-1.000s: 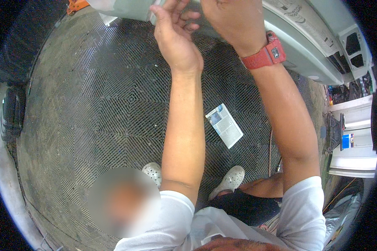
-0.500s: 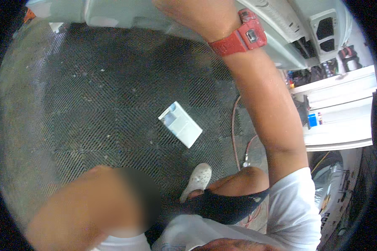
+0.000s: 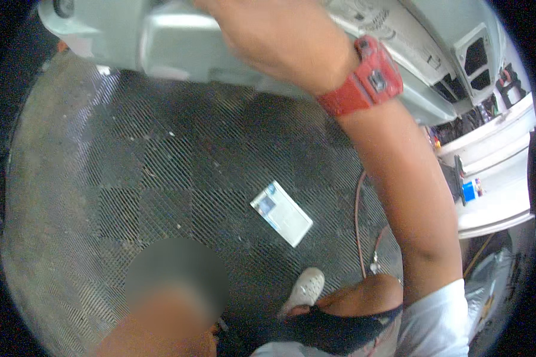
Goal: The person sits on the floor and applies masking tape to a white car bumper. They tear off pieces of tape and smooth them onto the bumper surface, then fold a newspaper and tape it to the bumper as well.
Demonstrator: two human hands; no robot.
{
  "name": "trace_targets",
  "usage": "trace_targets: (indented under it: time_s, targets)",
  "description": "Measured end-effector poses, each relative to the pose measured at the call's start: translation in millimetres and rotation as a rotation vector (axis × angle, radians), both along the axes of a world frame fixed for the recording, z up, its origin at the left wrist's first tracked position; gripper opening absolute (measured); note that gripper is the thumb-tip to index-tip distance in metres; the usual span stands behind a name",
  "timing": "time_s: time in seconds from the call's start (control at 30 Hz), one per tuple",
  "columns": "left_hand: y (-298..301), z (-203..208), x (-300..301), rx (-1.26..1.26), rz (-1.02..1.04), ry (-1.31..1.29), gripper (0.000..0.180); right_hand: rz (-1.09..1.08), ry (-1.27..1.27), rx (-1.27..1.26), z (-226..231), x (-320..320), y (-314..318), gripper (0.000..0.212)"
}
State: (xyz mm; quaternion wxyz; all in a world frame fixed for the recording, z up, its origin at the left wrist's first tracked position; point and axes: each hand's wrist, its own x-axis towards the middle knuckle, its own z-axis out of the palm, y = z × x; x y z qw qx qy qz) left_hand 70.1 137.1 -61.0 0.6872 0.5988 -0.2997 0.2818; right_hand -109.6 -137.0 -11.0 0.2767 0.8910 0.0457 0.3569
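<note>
My right hand (image 3: 280, 41), with a red watch (image 3: 372, 80) on its wrist, reaches up to a pale grey-green painted vehicle panel (image 3: 184, 47). Its back faces me; the fingers run past the top edge and are hidden, so any grip does not show. Part of a bare limb, apparently my left arm (image 3: 155, 330), enters at the lower left, partly covered by a blurred patch. I cannot make out my left hand. Flat on the floor below the panel lies a white rectangular packet (image 3: 289, 221) with a blue-printed end.
Dark ribbed floor tiles (image 3: 220, 149) spread under the panel. A reddish hose (image 3: 358, 226) with a metal fitting curves by my right leg. My pale clog (image 3: 307, 288) rests near the packet. At right are a white workbench (image 3: 494, 196) and a blue item (image 3: 470, 190).
The view has shifted, so the panel, packet and floor sit lower and more of the panel shows. My right hand remains up at the panel. The limb at lower left has dropped lower in view.
</note>
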Motion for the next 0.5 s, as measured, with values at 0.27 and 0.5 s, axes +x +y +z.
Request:
trace_targets:
  time_s: [0.27,0.5]
  targets:
    - [-45,9,-16,-0.041,-0.245,0.137,0.030,-0.015,0.193,0.313,17,-8,11,0.023]
    - [-144,-7,-80,-0.029,-0.738,0.489,0.032,-0.214,0.219,0.500,26,5,34,0.045]
